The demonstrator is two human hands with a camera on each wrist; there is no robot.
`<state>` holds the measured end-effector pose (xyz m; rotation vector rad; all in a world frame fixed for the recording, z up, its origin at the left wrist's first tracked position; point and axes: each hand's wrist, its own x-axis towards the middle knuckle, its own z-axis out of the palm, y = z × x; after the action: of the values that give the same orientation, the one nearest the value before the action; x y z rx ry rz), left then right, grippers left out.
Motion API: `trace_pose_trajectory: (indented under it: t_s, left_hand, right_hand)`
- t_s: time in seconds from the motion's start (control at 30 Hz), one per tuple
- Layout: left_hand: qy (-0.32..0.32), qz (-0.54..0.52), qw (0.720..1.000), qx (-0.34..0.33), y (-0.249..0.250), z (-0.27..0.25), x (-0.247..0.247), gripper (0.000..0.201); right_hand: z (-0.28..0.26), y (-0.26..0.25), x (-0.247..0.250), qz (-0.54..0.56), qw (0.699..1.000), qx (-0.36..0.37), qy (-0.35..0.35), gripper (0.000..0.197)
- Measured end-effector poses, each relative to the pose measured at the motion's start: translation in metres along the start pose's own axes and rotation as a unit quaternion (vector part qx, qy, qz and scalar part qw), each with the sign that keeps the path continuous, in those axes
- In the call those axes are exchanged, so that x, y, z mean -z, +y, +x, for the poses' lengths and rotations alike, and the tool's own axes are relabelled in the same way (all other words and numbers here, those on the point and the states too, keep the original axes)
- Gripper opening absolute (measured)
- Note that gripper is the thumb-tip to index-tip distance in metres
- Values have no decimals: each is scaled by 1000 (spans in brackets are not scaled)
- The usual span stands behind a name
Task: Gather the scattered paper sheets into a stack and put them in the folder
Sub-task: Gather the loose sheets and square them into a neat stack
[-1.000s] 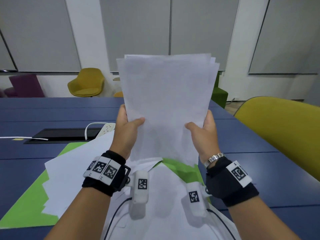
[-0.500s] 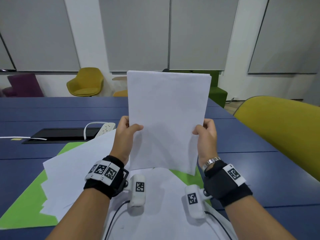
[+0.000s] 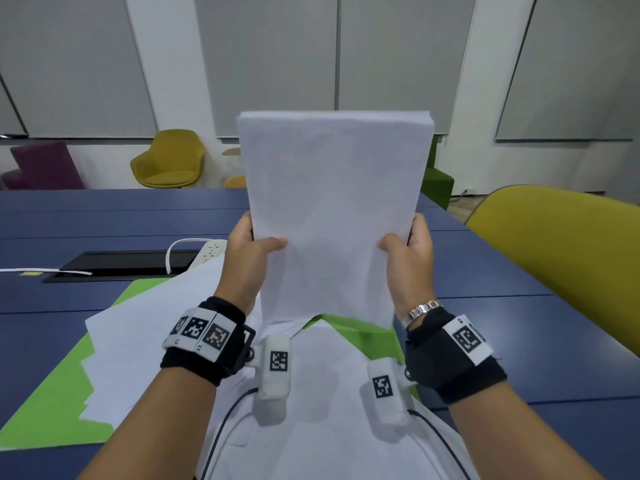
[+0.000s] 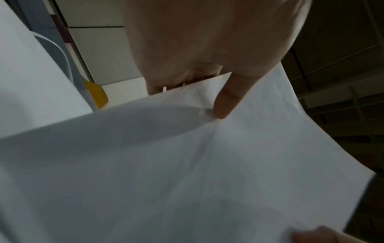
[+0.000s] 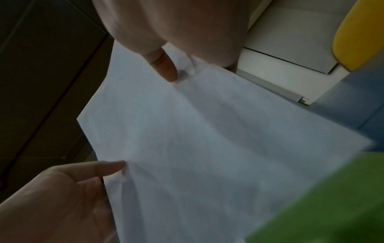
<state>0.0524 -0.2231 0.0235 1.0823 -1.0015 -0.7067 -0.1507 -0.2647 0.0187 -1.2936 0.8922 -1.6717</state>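
An upright stack of white paper sheets hangs in front of me above the table, its edges lined up. My left hand grips its left edge, thumb on the near face. My right hand grips the right edge the same way. In the left wrist view the thumb presses the paper stack; in the right wrist view the thumb pinches the paper stack. The open green folder lies flat on the table below, with more loose white sheets fanned across it.
The blue table has a black cable hatch and a white power strip behind the folder. A yellow chair back stands close at the right. More chairs stand along the far wall.
The uneven sheets dropped and squared up half a second ago; since then both hands have lifted the even stack a little higher.
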Motion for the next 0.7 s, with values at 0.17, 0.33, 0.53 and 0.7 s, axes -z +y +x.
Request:
trace_pose_trajectory:
  t_s: [0.17,0.33,0.53,0.7]
  left_hand:
    - [-14,-10,997,75,-23,0,6,38]
    - [-27,9,998,62,-30,2,4,44]
    - [-42,93,995,-22,-20,1,8,33]
    - [-78,57,995,-18,9,3,16,38]
  right_hand:
    - [3,23,6,11,996,-93,-9,25]
    - [5,25,6,5,996,-84,-16,26]
    - [14,31,8,50,999,3,-13,30]
    - [23,3,10,30,996,3,-89,30]
